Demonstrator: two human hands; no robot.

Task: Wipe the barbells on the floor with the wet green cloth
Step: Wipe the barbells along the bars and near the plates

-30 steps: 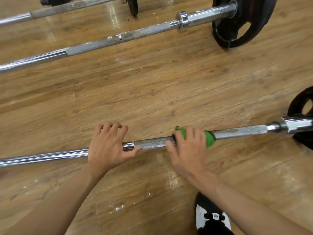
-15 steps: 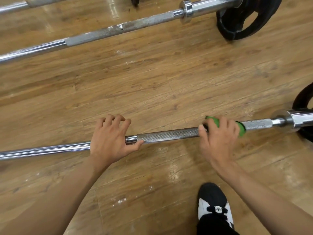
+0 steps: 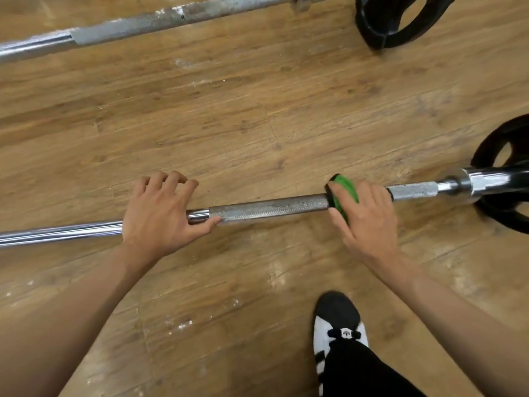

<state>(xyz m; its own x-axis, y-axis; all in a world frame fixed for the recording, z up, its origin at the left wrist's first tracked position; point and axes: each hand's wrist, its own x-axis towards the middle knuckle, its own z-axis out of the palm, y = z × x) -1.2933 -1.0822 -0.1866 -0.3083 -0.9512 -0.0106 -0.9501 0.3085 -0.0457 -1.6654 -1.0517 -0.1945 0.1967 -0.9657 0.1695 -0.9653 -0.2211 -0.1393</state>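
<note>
Nearest barbell appears mid-wipe, right hand clamping the green cloth around its knurling, left hand gripping the shaft; far barbell judged outstanding.

- Floor: carries everything listed here.
- Near barbell: lies left to right across the floor in front of me.
- My left hand: over the near barbell, left of centre.
- My right hand: on the same bar, further right, fingers curled over the cloth, which wraps the bar.
- Plate: on the bar's right end, right of my right hand.
- Far barbell: on the floor, well behind the near one.
- Far plate: on the far barbell's right end.
- My shoe: on the floor, nearer than the bar, below my right hand.
</note>
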